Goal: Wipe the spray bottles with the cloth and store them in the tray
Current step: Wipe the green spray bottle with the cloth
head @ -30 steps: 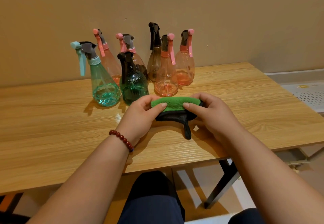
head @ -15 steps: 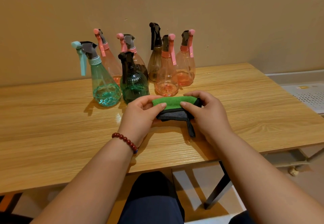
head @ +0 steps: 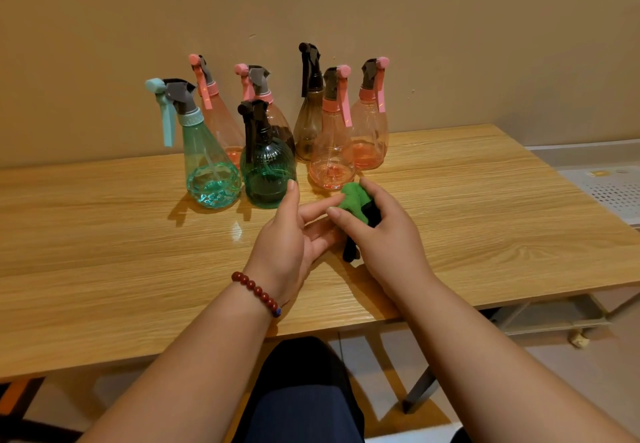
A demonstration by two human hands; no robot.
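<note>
Seven spray bottles (head: 332, 151) stand upright at the back of the desk (head: 104, 234), long axes vertical; none wiped yet, I judge. My right hand (head: 388, 234) pinches the bunched cloth (head: 353, 200) just above the desk. My left hand (head: 291, 238) is spread, its grip empty, just beside the dark green bottle (head: 268, 172), whose nozzle points left. Next I should take its neck.

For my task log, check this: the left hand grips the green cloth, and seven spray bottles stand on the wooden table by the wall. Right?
Not quite. The head view shows the right hand gripping the green cloth, not the left. The left hand is open, its fingers straight. The rest holds: seven spray bottles stand on the wooden table by the wall.
</note>
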